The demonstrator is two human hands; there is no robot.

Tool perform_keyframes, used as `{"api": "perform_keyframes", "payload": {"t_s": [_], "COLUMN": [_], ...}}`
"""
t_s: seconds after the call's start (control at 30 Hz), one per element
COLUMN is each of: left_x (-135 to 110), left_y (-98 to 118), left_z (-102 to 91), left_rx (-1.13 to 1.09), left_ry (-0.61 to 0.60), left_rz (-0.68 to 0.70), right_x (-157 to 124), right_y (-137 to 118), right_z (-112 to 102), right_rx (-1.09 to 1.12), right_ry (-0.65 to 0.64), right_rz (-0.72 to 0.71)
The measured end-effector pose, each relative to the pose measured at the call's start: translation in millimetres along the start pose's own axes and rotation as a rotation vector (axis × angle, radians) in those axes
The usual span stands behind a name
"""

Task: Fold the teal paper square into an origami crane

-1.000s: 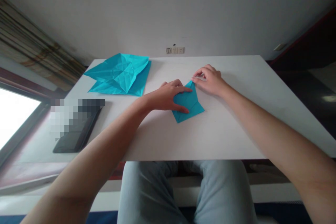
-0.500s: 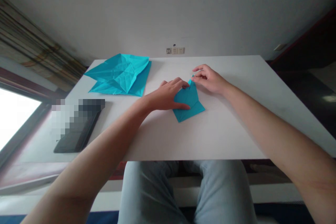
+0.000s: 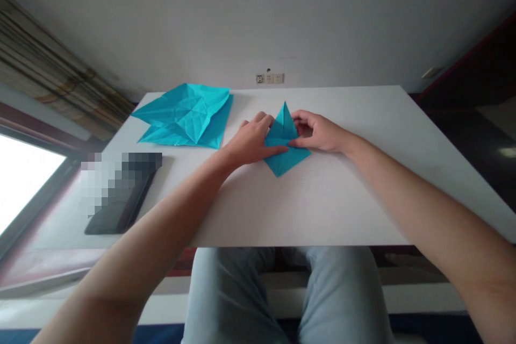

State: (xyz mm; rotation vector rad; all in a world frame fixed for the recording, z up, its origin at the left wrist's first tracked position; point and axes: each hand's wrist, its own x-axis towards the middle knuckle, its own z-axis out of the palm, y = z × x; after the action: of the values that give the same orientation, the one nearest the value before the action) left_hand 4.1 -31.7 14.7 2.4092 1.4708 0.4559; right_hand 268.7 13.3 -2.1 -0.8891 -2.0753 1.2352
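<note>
A blue folded paper (image 3: pixel 282 128) is between my two hands over the middle of the white table, one narrow point facing away from me and a wider corner facing me. My left hand (image 3: pixel 253 140) grips its left side, thumb laid across the front and fingers curled at the edge. On the opposite side, my right hand (image 3: pixel 316 131) pinches the paper, its thumb near the left thumb and its other fingers partly hidden behind the fold. A crease runs across the paper at the thumbs.
Creased, partly opened blue paper (image 3: pixel 187 115) lies at the table's back left, over a flat blue sheet (image 3: pixel 221 123). A dark, partly pixelated flat object (image 3: pixel 116 215) rests at the left. The white table (image 3: pixel 314 220) ends just before my knees.
My right hand has moved from the paper's far tip down to its right side. The paper has turned slightly, its tip now upright and pointing straight away from me.
</note>
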Motion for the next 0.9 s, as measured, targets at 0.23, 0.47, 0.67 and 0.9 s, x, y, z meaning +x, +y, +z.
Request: {"api": "perform_keyframes", "payload": {"t_s": [0.23, 0.47, 0.67, 0.9], "left_x": [8, 11, 8, 8], "left_y": [-22, -30, -31, -32], "left_z": [-5.5, -3.8, -12.7, -11.6], "left_rx": [-0.167, -0.179, -0.218, -0.22], "left_ry": [0.061, 0.132, 0.047, 0.054], "left_rz": [0.075, 0.049, 0.069, 0.053], "right_x": [-1, 4, 3, 2], "right_y": [-2, 6, 9, 9], "right_z": [-3, -9, -12, -12], "right_rx": [-0.187, -0.327, -0.357, -0.372], "right_ry": [0.004, 0.097, 0.06, 0.053], "right_rz": [0.028, -0.079, -0.113, -0.123]}}
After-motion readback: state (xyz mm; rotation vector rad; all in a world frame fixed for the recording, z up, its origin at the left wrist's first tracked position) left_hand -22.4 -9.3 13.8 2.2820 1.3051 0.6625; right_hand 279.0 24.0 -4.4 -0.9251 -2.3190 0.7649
